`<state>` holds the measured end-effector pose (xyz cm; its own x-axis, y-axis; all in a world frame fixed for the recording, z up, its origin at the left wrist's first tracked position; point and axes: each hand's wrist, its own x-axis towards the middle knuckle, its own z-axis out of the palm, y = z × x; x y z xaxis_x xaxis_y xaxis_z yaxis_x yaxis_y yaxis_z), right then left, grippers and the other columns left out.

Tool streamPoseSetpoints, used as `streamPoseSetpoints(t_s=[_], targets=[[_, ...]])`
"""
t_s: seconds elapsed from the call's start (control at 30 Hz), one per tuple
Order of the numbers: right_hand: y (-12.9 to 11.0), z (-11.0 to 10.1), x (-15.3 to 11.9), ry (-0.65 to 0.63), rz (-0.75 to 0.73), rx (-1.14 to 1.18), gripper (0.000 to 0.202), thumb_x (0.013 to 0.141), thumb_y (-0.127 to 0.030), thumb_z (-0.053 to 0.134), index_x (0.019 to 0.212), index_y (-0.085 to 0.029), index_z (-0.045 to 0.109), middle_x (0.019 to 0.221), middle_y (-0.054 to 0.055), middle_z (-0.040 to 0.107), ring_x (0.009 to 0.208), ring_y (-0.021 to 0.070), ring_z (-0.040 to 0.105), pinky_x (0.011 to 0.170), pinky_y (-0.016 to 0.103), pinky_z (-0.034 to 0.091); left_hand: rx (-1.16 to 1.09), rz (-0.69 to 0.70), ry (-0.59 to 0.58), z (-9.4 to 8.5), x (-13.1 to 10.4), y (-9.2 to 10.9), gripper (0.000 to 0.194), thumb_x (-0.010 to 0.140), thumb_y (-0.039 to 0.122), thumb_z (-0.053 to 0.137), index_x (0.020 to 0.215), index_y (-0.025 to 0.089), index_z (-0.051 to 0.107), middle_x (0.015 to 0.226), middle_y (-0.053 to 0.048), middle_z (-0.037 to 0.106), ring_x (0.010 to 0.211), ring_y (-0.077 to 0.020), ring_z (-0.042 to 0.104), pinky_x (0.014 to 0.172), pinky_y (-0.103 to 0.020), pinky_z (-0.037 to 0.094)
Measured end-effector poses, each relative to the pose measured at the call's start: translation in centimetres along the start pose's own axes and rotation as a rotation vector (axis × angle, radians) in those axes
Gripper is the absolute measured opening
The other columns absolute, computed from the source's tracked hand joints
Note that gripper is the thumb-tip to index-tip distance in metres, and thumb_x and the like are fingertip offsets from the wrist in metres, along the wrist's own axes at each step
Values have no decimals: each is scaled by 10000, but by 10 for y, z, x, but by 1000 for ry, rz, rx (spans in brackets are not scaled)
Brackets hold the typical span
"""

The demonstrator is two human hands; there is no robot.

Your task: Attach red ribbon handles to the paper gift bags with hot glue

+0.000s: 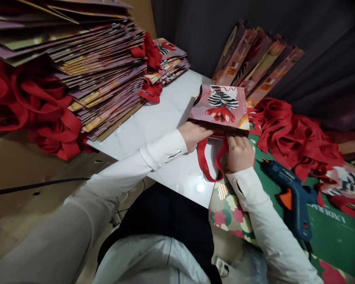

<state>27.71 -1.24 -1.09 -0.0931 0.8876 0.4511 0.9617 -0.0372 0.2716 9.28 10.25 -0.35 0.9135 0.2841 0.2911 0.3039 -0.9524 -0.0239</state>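
A paper gift bag [221,105] with a striped butterfly and a red flower lies on the white table, its mouth towards me. A red ribbon handle [205,165] loops out of that mouth. At the left of the opening my left hand [193,136] grips the bag's edge, its fingertips partly hidden. My right hand [239,152] is closed at the right side of the opening, with fingers curled over the edge and their tips out of sight inside. Right of my right hand lies a blue glue gun [292,197] with an orange trigger.
Tall stacks of flat printed bags [106,75] with red ribbons [47,114] stand at left on the white table [162,118]. More bags [254,59] stand upright at the back. A heap of red ribbon [296,134] lies at right by a green board [337,236].
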Motion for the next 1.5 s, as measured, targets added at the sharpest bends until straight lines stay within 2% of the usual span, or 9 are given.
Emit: streamPoseSetpoints(t_s=[0.13,0.23,0.33,0.43,0.63,0.9,1.0,1.2,1.5], targets=[[-9,-8,4,35,-38,-28,303,931,-137,380,989,-114,677,803,125,619,799,251,493,715,336,381,82,-44,7,0,5,6,604,815,151,576,1404,111,444,1398,-163,518,1250,-282,522,998,-431,442],[-20,-12,4,21,-65,18,324,934,-123,359,1007,-117,675,887,147,637,829,252,500,742,350,397,130,-31,30,3,8,8,461,903,175,472,1360,135,509,1276,-152,622,984,-235,672,758,-367,520],[-24,-13,3,12,-75,75,357,959,-144,336,1112,-128,658,1077,155,659,874,232,532,767,336,405,180,49,83,5,6,8,395,933,219,442,1300,141,566,1224,-119,661,864,-215,693,625,-327,493],[-22,-9,0,18,-44,81,371,982,-176,325,1105,-146,673,948,123,697,773,193,556,646,301,373,200,96,136,7,4,8,362,973,197,354,1219,161,618,1135,-71,708,796,-182,691,563,-297,456],[-15,-8,-3,48,-21,76,376,985,-200,326,1087,-167,686,722,71,669,625,149,541,554,289,311,169,142,188,5,4,10,382,976,183,309,1151,131,644,866,-90,740,680,-150,663,572,-276,459],[3,-10,-4,11,-107,107,406,986,-142,301,1231,-118,623,1017,133,710,862,179,603,759,276,406,125,239,215,-2,2,-9,362,984,163,321,1204,157,609,1074,-83,727,880,-162,693,712,-275,514],[9,-2,-5,117,-150,73,381,970,-113,342,1199,-108,646,1021,128,723,863,177,613,799,280,416,130,269,279,1,0,-13,376,988,145,300,1197,161,611,1053,-75,734,870,-152,698,702,-264,519],[12,7,-6,366,-195,53,323,937,-86,420,1096,-137,696,887,67,749,673,142,586,655,282,391,198,288,341,2,-1,-12,390,994,128,262,1164,143,613,984,-48,747,747,-139,688,611,-263,515],[25,-1,-8,296,-160,33,308,965,-115,405,1111,-108,677,871,93,722,773,189,568,727,307,387,263,220,314,-18,-5,-19,336,988,129,307,1071,119,632,906,-53,757,712,-168,671,620,-325,496]])
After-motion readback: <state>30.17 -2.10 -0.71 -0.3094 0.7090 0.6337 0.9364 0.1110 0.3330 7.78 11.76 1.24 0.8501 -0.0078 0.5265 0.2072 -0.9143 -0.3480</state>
